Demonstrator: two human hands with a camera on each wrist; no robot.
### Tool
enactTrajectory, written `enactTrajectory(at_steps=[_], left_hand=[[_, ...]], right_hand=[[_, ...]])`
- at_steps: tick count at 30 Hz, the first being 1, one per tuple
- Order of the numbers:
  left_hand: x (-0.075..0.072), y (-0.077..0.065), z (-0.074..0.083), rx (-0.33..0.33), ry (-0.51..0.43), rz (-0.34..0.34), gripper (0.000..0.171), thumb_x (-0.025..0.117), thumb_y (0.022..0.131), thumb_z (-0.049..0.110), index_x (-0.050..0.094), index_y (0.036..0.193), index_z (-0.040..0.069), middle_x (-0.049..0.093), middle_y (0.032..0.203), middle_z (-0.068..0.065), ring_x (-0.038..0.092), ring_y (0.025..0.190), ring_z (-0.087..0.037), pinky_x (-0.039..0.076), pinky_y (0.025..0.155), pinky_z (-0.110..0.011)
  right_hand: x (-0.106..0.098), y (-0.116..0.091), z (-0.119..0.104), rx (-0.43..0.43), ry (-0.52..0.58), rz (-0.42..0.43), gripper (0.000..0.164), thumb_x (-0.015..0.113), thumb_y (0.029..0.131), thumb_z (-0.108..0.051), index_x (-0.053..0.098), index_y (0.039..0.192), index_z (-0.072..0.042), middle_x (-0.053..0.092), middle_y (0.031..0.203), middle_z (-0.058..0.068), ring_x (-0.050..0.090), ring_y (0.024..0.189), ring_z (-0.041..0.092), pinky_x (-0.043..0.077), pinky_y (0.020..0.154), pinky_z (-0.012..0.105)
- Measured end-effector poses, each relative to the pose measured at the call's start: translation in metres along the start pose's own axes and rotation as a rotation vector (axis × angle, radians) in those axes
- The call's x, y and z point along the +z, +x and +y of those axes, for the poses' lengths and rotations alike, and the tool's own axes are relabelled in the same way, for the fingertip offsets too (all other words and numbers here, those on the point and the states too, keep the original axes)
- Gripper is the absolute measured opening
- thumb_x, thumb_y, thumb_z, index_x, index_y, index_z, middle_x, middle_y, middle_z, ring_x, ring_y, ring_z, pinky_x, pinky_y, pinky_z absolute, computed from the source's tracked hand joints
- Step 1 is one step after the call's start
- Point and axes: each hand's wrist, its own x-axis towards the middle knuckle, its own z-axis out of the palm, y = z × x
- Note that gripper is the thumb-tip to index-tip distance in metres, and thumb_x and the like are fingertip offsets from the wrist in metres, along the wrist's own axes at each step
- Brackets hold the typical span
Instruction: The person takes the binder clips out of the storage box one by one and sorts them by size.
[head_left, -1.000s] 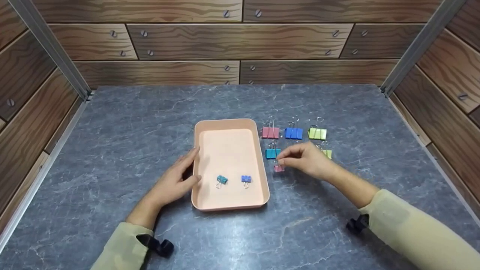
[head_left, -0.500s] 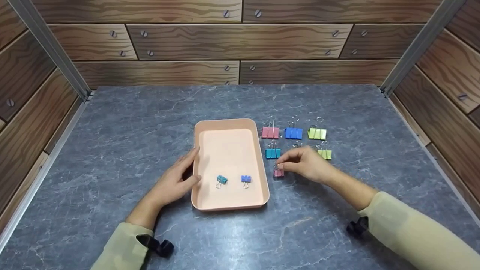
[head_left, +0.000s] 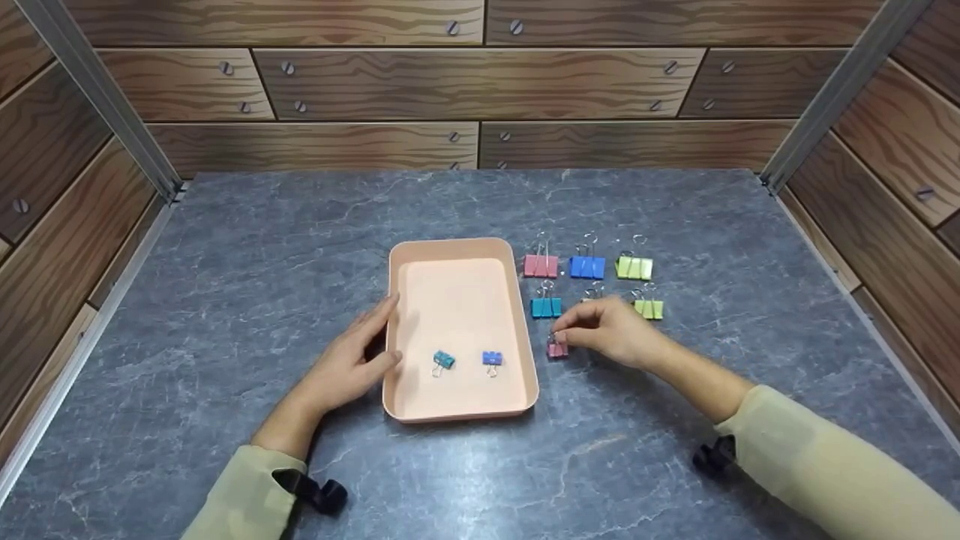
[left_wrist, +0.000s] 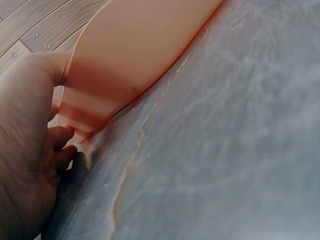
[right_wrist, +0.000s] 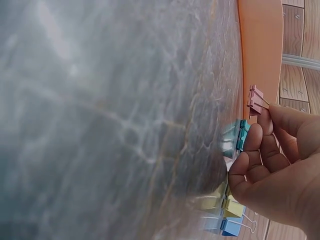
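A small pink binder clip (head_left: 557,349) stands just right of the tray's right wall. My right hand (head_left: 611,330) pinches its wire handle between thumb and finger; the right wrist view shows the pink clip (right_wrist: 255,100) at the fingertips, its body free of the fingers. My left hand (head_left: 345,360) holds the left wall of the peach tray (head_left: 462,416), thumb and fingertip over the rim. In the left wrist view, other fingers curl against the tray's outer wall (left_wrist: 125,45). Inside the tray lie a small teal binder clip (head_left: 444,359) and a small blue-violet one (head_left: 492,358).
Behind my right hand stand larger binder clips: pink (head_left: 541,265), blue (head_left: 587,267), lime (head_left: 635,268), teal (head_left: 546,307) and a smaller lime one (head_left: 649,309). Another clip's handles (head_left: 596,289) show, its body mostly hidden by the hand. Wood-patterned walls enclose the grey marbled table (head_left: 285,225).
My right hand has shifted slightly toward the front with the small pink binder clip, uncovering more of the lime clip and another clip's handles. The left hand and tray stay put.
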Motion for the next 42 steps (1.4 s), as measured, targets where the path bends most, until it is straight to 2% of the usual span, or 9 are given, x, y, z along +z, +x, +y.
enactTrajectory(at_steps=[7, 14, 22, 31, 42], left_hand=[[-0.0005, 0.0005, 0.0023, -0.037, -0.006, -0.009, 0.080, 0.067, 0.098, 0.027, 0.031, 0.169, 0.019, 0.031, 0.171, -0.009, 0.029, 0.157, -0.036, 0.018, 0.130, -0.053], [0.0000, 0.0013, 0.0015, -0.011, -0.003, -0.003, 0.080, 0.067, 0.098, 0.027, 0.031, 0.169, 0.015, 0.031, 0.171, -0.009, 0.030, 0.157, -0.035, 0.017, 0.131, -0.053], [-0.0006, 0.0003, 0.0015, -0.017, -0.002, -0.007, 0.081, 0.067, 0.098, 0.028, 0.029, 0.169, 0.019, 0.030, 0.172, -0.007, 0.029, 0.157, -0.033, 0.016, 0.131, -0.051], [-0.0001, 0.0005, 0.0004, -0.006, 0.000, -0.001, 0.081, 0.067, 0.098, 0.027, 0.030, 0.169, 0.017, 0.031, 0.171, -0.010, 0.030, 0.157, -0.034, 0.016, 0.131, -0.052], [-0.0004, 0.0015, 0.0006, -0.028, 0.008, -0.014, 0.081, 0.067, 0.098, 0.028, 0.029, 0.169, 0.019, 0.030, 0.172, -0.008, 0.029, 0.158, -0.034, 0.015, 0.131, -0.050]], right_hand=[[0.0013, 0.0002, 0.0015, -0.008, -0.009, -0.006, 0.012, 0.079, 0.095, -0.014, 0.084, 0.104, -0.008, 0.078, 0.099, 0.003, 0.064, 0.089, 0.017, 0.054, 0.072, 0.022], [0.0019, 0.0005, 0.0020, -0.001, -0.019, -0.007, 0.011, 0.080, 0.095, -0.014, 0.084, 0.104, -0.009, 0.078, 0.099, 0.004, 0.064, 0.088, 0.017, 0.054, 0.072, 0.023], [0.0032, 0.0006, 0.0007, 0.004, -0.017, -0.017, 0.011, 0.080, 0.094, -0.012, 0.083, 0.104, -0.007, 0.078, 0.099, 0.004, 0.065, 0.088, 0.017, 0.056, 0.073, 0.024], [0.0043, 0.0011, 0.0015, -0.011, -0.021, -0.026, 0.011, 0.080, 0.094, -0.011, 0.083, 0.103, -0.007, 0.078, 0.099, 0.003, 0.066, 0.089, 0.017, 0.056, 0.073, 0.023], [-0.0028, 0.0006, 0.0000, 0.001, -0.017, -0.030, 0.017, 0.079, 0.095, -0.013, 0.082, 0.109, -0.005, 0.078, 0.104, 0.005, 0.067, 0.094, 0.018, 0.057, 0.078, 0.023]])
